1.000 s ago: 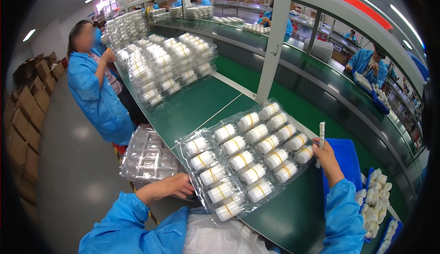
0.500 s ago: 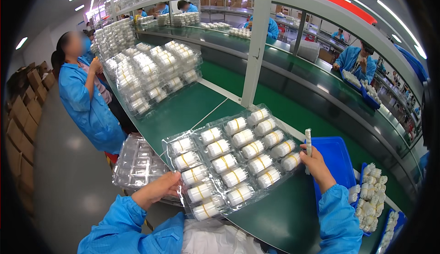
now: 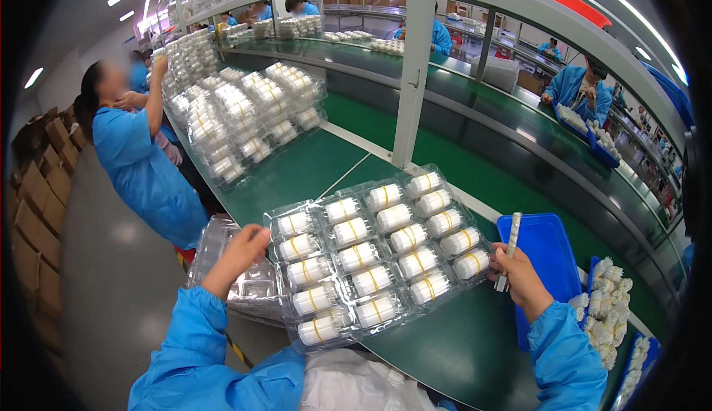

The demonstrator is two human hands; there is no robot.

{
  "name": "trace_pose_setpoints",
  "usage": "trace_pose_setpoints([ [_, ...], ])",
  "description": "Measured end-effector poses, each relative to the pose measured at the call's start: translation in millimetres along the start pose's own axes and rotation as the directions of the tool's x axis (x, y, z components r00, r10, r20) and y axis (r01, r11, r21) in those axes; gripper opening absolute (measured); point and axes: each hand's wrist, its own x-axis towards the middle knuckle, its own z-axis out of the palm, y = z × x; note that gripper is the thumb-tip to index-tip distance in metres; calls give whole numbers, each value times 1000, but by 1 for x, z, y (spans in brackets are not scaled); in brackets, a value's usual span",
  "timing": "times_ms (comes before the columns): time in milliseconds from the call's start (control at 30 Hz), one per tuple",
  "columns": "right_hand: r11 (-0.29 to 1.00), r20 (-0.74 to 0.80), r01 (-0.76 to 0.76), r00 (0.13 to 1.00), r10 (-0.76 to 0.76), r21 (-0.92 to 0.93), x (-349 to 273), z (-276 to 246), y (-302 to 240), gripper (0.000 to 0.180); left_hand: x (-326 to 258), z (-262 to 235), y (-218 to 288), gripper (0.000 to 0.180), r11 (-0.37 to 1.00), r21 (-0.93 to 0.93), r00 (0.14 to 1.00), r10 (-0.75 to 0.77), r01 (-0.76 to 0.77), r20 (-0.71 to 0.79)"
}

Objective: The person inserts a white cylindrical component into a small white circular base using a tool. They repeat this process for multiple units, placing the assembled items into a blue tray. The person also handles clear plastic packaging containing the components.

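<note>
A clear plastic tray [image 3: 320,257] sits tilted in front of me, its pockets filled with white cylindrical bundles, each tied with a yellow band. Beside its upper left edge is my left hand [image 3: 241,257], fingers loosely bent and apart; whether the fingertips touch the rim is hard to see. At the tray's right edge, my right hand [image 3: 521,277] is closed around a thin, pale strip-like piece [image 3: 513,237] that stands upright from the fist. Some of its fingers are hidden by the tray's corner. A stack of empty clear trays [image 3: 256,286] lies under my left forearm.
Filled trays [image 3: 245,118] are piled farther along the green table [image 3: 437,352]. A blue bin [image 3: 552,252] stands right of my right hand, near white bundles [image 3: 608,311]. A white post [image 3: 417,70] rises behind the tray. A co-worker in blue [image 3: 144,166] stands at left.
My left hand has let go of the tray's left edge and moved up and left. The tray has turned slightly. My right hand has shifted a little right and down, the strip still in it.
</note>
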Motion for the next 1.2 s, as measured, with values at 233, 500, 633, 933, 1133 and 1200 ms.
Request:
trace_pose_setpoints([
  [233, 999, 18, 18, 1000, -17, -46, -3, -10, 18, 48, 61, -25, 27, 77, 921, -336, 979, -163, 196, 126],
  [500, 998, 16, 34, 999, -33, -47, -15, -7, 17, 45, 79, -14, 41, 76, 961, -188, 945, -140, 202, 296],
  [633, 998, 18, 23, 1000, -22, -64, -17, -11, 20, 42, 78, -11, 25, 74, 962, -232, 951, -71, 145, 299],
  [933, 995, 73, 9, 997, -2, -96, -42, -5, 32, 36, 54, -4, 21, 56, 913, -397, 988, -44, 100, 147],
  [1133, 999, 96, -28, 995, 30, -21, -66, -7, 40, 38, 54, 2, 22, 59, 898, -429, 991, -52, 100, 123],
  [1200, 999, 135, -16, 991, 20, -29, -72, -7, 42, 39, 58, -3, 17, 61, 897, -421, 986, -78, 133, 145],
])
